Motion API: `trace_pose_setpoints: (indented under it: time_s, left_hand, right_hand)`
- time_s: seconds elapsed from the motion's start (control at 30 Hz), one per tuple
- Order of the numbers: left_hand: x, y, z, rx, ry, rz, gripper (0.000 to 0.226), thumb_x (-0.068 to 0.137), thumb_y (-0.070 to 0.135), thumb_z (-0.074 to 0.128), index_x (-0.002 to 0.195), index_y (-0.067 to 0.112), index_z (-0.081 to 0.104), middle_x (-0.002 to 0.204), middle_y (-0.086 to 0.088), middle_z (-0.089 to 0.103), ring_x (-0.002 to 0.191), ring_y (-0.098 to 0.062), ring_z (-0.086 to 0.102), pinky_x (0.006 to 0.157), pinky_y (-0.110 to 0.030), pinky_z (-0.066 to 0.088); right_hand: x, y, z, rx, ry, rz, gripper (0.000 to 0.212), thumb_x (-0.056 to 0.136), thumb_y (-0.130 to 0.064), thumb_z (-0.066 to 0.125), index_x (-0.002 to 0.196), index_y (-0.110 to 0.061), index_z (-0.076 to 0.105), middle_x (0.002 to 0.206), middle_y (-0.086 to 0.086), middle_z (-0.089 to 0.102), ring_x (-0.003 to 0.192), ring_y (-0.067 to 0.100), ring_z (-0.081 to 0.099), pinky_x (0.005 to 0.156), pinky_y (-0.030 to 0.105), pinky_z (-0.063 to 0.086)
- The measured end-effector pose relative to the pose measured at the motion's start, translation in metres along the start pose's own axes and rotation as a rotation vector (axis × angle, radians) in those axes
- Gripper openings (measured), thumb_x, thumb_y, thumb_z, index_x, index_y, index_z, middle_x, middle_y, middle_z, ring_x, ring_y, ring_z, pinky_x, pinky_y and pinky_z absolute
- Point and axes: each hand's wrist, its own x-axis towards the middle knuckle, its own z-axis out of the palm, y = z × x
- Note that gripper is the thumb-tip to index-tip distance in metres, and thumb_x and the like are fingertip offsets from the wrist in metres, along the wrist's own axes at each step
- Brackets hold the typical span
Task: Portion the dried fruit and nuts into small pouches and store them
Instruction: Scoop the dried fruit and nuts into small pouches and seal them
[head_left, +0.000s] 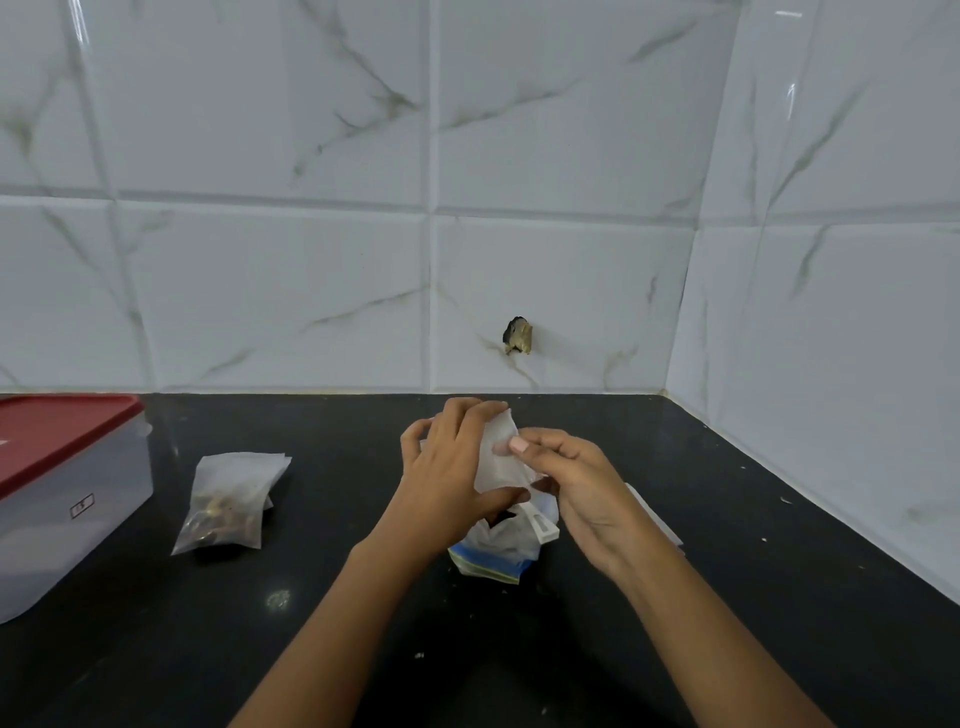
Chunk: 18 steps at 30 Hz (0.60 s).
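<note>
We note left hand (445, 486) and right hand (582, 483) both pinching one small white pouch (500, 460) in curled fingers (460, 415), above the open bag (501, 545) on the tabletop (337, 525).

Head view, downward onto near counter (675, 597)

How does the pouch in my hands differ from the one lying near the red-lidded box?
The held pouch looks empty; the lying pouch shows brownish contents. The held pouch is pinched above the counter by the left hand and right hand; the lying pouch rests flat, untouched. Both are small pale pouches.
</note>
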Motion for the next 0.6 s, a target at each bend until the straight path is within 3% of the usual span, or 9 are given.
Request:
trace_pose_setpoints:
  time_s: [0.1,0.27,0.33,0.4,0.47,0.6]
  left_hand:
    - [-0.001,0.001,-0.001,-0.044,-0.005,0.007,0.086,0.063,0.076,0.033,0.135,0.029,0.034,0.132,0.011,0.034,0.121,-0.005,0.034,0.095,-0.018,0.003]
    - [-0.001,0.000,-0.003,-0.081,-0.062,-0.002,0.077,0.072,0.058,0.065,0.135,0.032,0.029,0.119,0.021,0.031,0.120,0.000,0.034,0.093,-0.017,0.004]
    - [0.000,-0.001,-0.004,-0.095,-0.073,-0.008,0.078,0.073,0.055,0.066,0.136,0.031,0.027,0.120,0.020,0.033,0.119,0.000,0.033,0.095,-0.017,0.005]
    - [0.000,-0.002,-0.005,-0.108,-0.066,-0.004,0.076,0.073,0.051,0.068,0.135,0.030,0.030,0.121,0.019,0.036,0.119,0.001,0.033,0.095,-0.016,0.006]
    - [0.000,-0.005,-0.006,-0.118,-0.065,0.011,0.070,0.072,0.048,0.070,0.130,0.030,0.036,0.114,0.023,0.035,0.116,0.002,0.035,0.094,-0.014,0.007]
    - [-0.001,-0.007,-0.006,-0.194,-0.081,0.041,0.062,0.057,0.066,0.050,0.110,0.035,0.039,0.097,0.031,0.035,0.096,0.011,0.037,0.093,-0.007,0.010]
  right_hand:
    - [0.002,0.002,0.001,0.156,-0.066,0.087,0.021,0.091,-0.017,0.054,0.084,-0.011,0.073,0.092,0.004,0.072,0.095,0.019,0.063,0.087,0.035,0.046]
    - [0.007,0.013,0.005,-0.097,-0.050,0.106,0.032,0.093,-0.044,0.045,0.110,-0.024,0.063,0.114,0.000,0.065,0.110,0.014,0.058,0.102,0.039,0.044]
    - [0.006,0.011,0.005,-0.247,-0.043,0.050,0.027,0.095,-0.036,0.043,0.112,-0.024,0.061,0.118,0.000,0.058,0.109,0.012,0.055,0.096,0.029,0.045]
    - [0.004,0.007,0.005,-0.404,-0.059,-0.075,0.023,0.096,-0.018,0.045,0.111,-0.017,0.063,0.113,-0.002,0.055,0.101,0.011,0.055,0.081,0.014,0.045]
    - [0.003,0.006,0.005,-0.558,-0.053,-0.207,0.024,0.093,-0.008,0.049,0.110,-0.012,0.064,0.106,-0.002,0.056,0.095,0.012,0.055,0.070,0.009,0.044]
    - [0.003,0.006,0.004,-0.681,-0.055,-0.303,0.036,0.089,0.002,0.048,0.118,-0.015,0.060,0.112,-0.001,0.053,0.099,0.008,0.050,0.070,0.001,0.039]
